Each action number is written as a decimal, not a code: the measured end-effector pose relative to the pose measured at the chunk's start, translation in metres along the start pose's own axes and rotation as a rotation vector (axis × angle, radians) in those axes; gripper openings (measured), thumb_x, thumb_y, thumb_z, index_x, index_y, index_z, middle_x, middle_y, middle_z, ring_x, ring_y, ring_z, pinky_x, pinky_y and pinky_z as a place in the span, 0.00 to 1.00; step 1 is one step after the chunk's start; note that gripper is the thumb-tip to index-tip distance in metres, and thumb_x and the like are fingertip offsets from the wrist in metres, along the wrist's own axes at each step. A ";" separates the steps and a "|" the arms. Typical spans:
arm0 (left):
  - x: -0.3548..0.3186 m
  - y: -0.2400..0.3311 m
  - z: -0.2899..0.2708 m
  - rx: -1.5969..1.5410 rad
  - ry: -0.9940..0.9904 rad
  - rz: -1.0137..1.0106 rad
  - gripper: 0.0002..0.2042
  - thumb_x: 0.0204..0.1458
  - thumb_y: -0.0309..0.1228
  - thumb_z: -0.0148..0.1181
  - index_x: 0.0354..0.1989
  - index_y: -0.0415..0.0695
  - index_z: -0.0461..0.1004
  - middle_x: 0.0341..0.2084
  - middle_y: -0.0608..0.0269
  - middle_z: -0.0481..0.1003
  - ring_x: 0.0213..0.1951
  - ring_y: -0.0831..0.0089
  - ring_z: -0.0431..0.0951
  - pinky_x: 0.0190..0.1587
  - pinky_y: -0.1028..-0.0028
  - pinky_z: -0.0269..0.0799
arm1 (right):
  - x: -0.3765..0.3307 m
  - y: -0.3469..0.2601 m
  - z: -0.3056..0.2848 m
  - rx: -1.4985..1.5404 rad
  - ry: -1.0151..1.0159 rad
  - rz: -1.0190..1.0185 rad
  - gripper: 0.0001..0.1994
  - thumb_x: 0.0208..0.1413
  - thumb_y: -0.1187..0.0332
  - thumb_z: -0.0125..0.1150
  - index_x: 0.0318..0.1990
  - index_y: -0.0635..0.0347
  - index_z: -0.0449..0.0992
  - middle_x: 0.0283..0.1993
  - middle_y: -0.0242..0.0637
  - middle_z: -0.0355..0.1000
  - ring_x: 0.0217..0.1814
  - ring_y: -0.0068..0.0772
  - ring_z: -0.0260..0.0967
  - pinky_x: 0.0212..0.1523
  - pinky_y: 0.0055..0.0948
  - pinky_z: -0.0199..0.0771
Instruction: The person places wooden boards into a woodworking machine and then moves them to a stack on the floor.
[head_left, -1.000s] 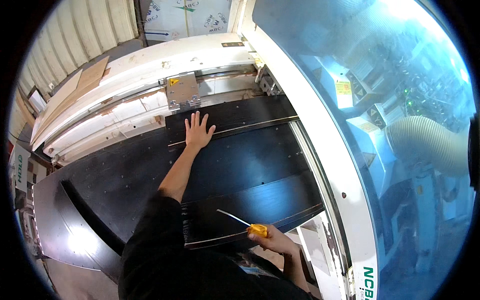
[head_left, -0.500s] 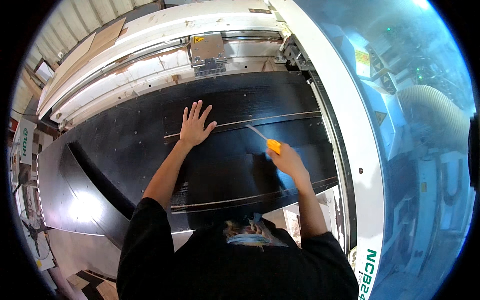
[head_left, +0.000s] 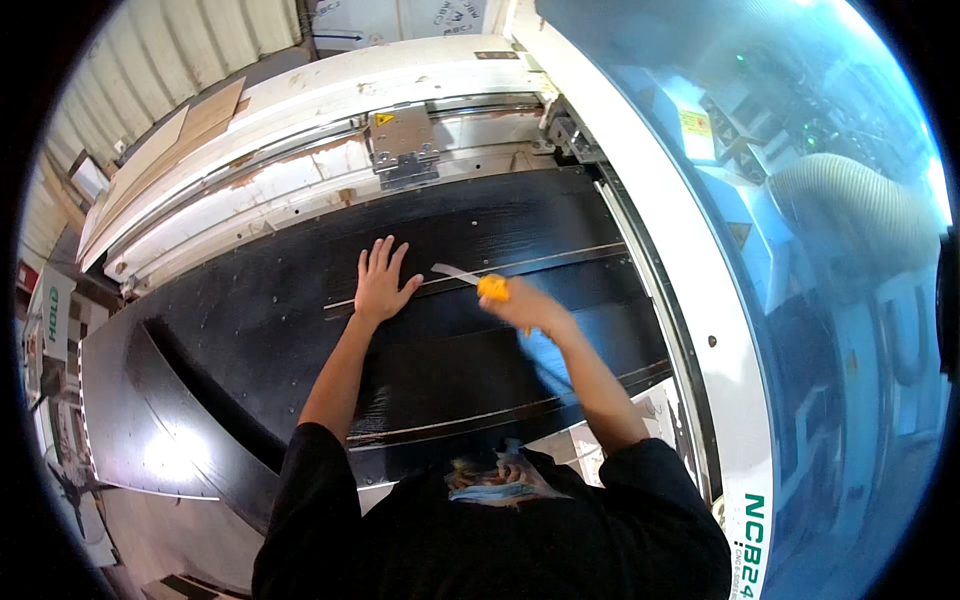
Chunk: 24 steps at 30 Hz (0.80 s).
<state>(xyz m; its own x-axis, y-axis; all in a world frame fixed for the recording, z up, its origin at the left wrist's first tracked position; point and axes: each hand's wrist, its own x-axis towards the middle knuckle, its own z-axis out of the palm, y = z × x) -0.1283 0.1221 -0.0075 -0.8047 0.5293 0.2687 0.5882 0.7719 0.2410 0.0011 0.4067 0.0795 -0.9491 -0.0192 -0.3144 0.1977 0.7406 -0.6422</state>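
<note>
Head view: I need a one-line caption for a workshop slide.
Left hand pressed flat on a black panel while the right hand holds a yellow-handled blade tool at a groove in the panel.

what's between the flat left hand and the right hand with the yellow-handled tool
In the head view, only the tool's thin pale blade and bare black panel lie between the left hand and right hand; the blade tip stops just short of the left fingers.

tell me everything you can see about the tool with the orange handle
The tool has an orange handle gripped in the right hand and a thin, flat, pale blade, metal by its look, pointing left. It lies low along a light seam in the black panel, its tip near the left hand pressed flat there. Motion blurs it.
</note>
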 end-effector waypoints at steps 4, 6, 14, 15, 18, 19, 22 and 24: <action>0.002 0.006 -0.005 0.001 0.034 0.060 0.31 0.63 0.55 0.52 0.71 0.54 0.63 0.73 0.47 0.54 0.75 0.48 0.51 0.74 0.44 0.42 | -0.064 0.010 0.002 0.050 -0.031 0.145 0.29 0.59 0.45 0.64 0.47 0.69 0.77 0.36 0.49 0.79 0.39 0.45 0.78 0.41 0.40 0.77; 0.000 -0.002 0.003 -0.003 0.051 0.048 0.31 0.64 0.54 0.52 0.71 0.54 0.63 0.73 0.47 0.55 0.74 0.47 0.51 0.73 0.44 0.43 | -0.085 0.047 -0.018 0.132 0.030 0.244 0.31 0.59 0.44 0.63 0.51 0.69 0.76 0.43 0.56 0.80 0.48 0.55 0.79 0.48 0.45 0.77; 0.003 0.005 0.002 0.019 0.013 0.036 0.31 0.63 0.54 0.53 0.72 0.54 0.63 0.74 0.50 0.54 0.75 0.50 0.51 0.74 0.44 0.42 | -0.174 0.135 -0.078 -0.003 0.610 0.666 0.29 0.62 0.47 0.59 0.50 0.71 0.76 0.45 0.61 0.79 0.51 0.59 0.78 0.50 0.49 0.76; 0.002 0.003 0.002 0.025 0.019 0.028 0.31 0.63 0.54 0.53 0.72 0.54 0.63 0.74 0.50 0.54 0.75 0.50 0.51 0.74 0.44 0.42 | -0.177 0.116 -0.072 0.070 0.528 0.626 0.29 0.62 0.46 0.60 0.50 0.71 0.76 0.44 0.60 0.79 0.50 0.58 0.78 0.49 0.48 0.76; 0.005 0.002 0.006 0.023 0.018 0.028 0.31 0.62 0.54 0.54 0.72 0.55 0.63 0.74 0.51 0.54 0.75 0.51 0.51 0.74 0.44 0.42 | -0.174 0.082 -0.028 0.186 0.236 0.337 0.29 0.60 0.44 0.62 0.49 0.68 0.76 0.38 0.50 0.80 0.41 0.47 0.80 0.42 0.41 0.78; 0.002 -0.003 0.005 0.030 0.015 0.013 0.32 0.62 0.54 0.55 0.72 0.55 0.63 0.74 0.51 0.54 0.75 0.51 0.51 0.74 0.44 0.42 | -0.176 0.035 -0.026 0.262 0.071 0.339 0.29 0.61 0.43 0.62 0.49 0.66 0.77 0.37 0.47 0.79 0.39 0.43 0.78 0.41 0.39 0.77; 0.005 -0.004 0.004 -0.011 0.012 0.070 0.31 0.63 0.53 0.55 0.72 0.54 0.63 0.75 0.52 0.54 0.75 0.51 0.51 0.74 0.44 0.42 | -0.169 -0.019 0.014 0.291 -0.343 0.107 0.28 0.62 0.43 0.62 0.48 0.64 0.77 0.34 0.41 0.77 0.36 0.34 0.74 0.41 0.38 0.75; 0.007 -0.004 -0.007 -0.072 -0.020 0.143 0.30 0.63 0.49 0.56 0.71 0.51 0.63 0.74 0.52 0.55 0.75 0.51 0.51 0.74 0.49 0.43 | -0.160 -0.007 0.063 0.290 -0.365 -0.074 0.28 0.62 0.42 0.61 0.49 0.64 0.76 0.34 0.43 0.77 0.36 0.38 0.74 0.42 0.39 0.74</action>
<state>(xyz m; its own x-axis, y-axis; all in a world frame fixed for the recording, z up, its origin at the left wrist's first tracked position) -0.1360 0.1200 -0.0006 -0.7136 0.6395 0.2861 0.7003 0.6617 0.2679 0.1674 0.3625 0.0905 -0.8253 -0.3381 -0.4522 0.2423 0.5113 -0.8245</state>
